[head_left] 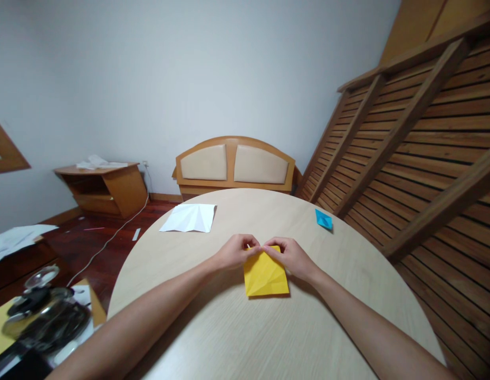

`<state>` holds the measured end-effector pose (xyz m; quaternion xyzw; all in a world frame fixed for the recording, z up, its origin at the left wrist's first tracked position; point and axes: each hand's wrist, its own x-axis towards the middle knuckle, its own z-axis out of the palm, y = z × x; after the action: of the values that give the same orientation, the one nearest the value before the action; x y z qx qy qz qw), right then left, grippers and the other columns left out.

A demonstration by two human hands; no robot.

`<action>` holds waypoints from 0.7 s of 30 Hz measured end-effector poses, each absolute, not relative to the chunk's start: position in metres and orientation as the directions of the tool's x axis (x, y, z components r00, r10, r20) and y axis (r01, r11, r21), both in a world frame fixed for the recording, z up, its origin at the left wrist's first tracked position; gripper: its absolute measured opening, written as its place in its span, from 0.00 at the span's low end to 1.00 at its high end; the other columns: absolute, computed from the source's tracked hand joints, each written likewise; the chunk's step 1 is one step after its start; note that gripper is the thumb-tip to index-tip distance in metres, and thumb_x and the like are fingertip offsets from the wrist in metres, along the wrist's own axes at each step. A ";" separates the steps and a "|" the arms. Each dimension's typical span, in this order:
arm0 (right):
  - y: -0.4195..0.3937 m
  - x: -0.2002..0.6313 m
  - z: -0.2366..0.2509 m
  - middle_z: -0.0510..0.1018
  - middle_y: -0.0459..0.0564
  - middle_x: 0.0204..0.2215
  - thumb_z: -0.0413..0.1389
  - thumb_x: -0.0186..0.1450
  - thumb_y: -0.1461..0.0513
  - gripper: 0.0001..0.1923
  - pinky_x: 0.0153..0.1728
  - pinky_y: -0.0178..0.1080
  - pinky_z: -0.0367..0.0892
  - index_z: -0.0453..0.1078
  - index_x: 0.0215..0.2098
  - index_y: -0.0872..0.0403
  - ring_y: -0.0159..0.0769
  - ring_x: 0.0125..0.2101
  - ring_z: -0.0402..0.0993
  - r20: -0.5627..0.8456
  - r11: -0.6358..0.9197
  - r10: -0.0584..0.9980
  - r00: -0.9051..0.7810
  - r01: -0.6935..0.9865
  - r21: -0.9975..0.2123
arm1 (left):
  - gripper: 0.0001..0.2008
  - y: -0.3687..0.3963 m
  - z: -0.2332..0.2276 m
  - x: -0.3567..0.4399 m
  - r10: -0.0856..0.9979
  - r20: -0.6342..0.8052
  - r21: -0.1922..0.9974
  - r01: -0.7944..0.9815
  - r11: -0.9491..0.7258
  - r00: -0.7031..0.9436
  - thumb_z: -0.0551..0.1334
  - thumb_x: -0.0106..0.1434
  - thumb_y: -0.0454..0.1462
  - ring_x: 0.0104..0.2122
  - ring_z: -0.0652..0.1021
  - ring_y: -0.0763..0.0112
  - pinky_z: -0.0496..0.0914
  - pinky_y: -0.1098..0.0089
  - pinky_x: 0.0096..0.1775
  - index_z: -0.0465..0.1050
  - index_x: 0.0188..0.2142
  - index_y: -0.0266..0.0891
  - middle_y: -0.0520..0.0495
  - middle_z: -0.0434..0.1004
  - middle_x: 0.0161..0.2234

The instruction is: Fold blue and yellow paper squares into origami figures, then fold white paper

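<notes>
A yellow sheet of paper (267, 277) with crease lines lies near the middle of the round table (245, 332). My left hand (237, 251) pinches its far edge from the left side. From the right, my right hand (289, 255) grips the same far edge, with the two thumbs almost meeting at the centre. Part of that edge is hidden behind my fingers. Farther off on the left is a creased white sheet of paper (191, 218). A small folded blue paper piece (324, 219) sits toward the table's right edge.
A slatted wooden frame (387, 158) leans along the right side. Behind the table stands a padded headboard (234, 163). At lower left, a glass pot (55, 322) and other items crowd a surface. A low cabinet (106, 190) and a cable (110, 240) are beyond.
</notes>
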<state>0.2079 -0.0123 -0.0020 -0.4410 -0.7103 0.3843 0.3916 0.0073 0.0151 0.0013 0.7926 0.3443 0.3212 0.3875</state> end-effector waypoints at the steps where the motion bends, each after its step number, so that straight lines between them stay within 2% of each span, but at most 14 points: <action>1: -0.012 0.208 -0.002 0.81 0.52 0.32 0.59 0.63 0.52 0.15 0.31 0.36 0.68 0.77 0.34 0.57 0.38 0.32 0.75 0.220 0.318 0.927 -0.304 0.325 -0.891 | 0.17 0.015 0.001 0.007 0.799 0.233 0.840 0.298 -0.453 0.555 0.61 0.62 0.46 0.27 0.73 0.72 0.64 0.73 0.29 0.76 0.32 0.33 0.45 0.78 0.30; 6: -0.007 0.216 -0.002 0.80 0.51 0.31 0.59 0.63 0.52 0.16 0.31 0.36 0.67 0.76 0.34 0.58 0.37 0.31 0.74 0.223 0.321 0.928 -0.300 0.336 -0.885 | 0.15 0.016 0.002 0.005 0.812 0.200 0.858 0.303 -0.416 0.548 0.60 0.62 0.45 0.27 0.73 0.73 0.65 0.73 0.29 0.75 0.32 0.33 0.47 0.76 0.28; 12: 0.000 0.231 -0.005 0.80 0.51 0.31 0.59 0.62 0.49 0.19 0.32 0.37 0.68 0.75 0.35 0.58 0.38 0.31 0.74 0.259 0.318 0.942 -0.212 0.321 -0.892 | 0.16 0.020 0.003 0.002 0.832 0.162 0.887 0.290 -0.358 0.531 0.60 0.61 0.47 0.21 0.68 0.76 0.61 0.75 0.24 0.73 0.32 0.33 0.51 0.71 0.24; 17: 0.006 0.236 -0.008 0.82 0.55 0.38 0.61 0.60 0.48 0.22 0.38 0.41 0.71 0.77 0.41 0.57 0.41 0.37 0.77 0.293 0.314 0.949 -0.117 0.257 -0.914 | 0.17 0.024 0.002 0.001 0.853 0.174 0.884 0.303 -0.356 0.493 0.60 0.61 0.48 0.20 0.69 0.77 0.62 0.74 0.24 0.72 0.31 0.34 0.50 0.72 0.25; 21: 0.005 0.234 -0.010 0.82 0.54 0.36 0.61 0.61 0.48 0.26 0.37 0.41 0.72 0.73 0.49 0.57 0.41 0.37 0.78 0.255 0.272 0.961 -0.106 0.201 -0.941 | 0.16 0.026 0.001 0.001 0.864 0.180 0.890 0.297 -0.347 0.470 0.60 0.61 0.47 0.20 0.69 0.77 0.62 0.75 0.23 0.72 0.31 0.34 0.51 0.72 0.25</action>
<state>0.2342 0.0054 -0.0098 -0.4595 -0.6322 0.3912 0.4858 0.0012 0.0262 0.0007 0.7477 0.3882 0.3383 0.4193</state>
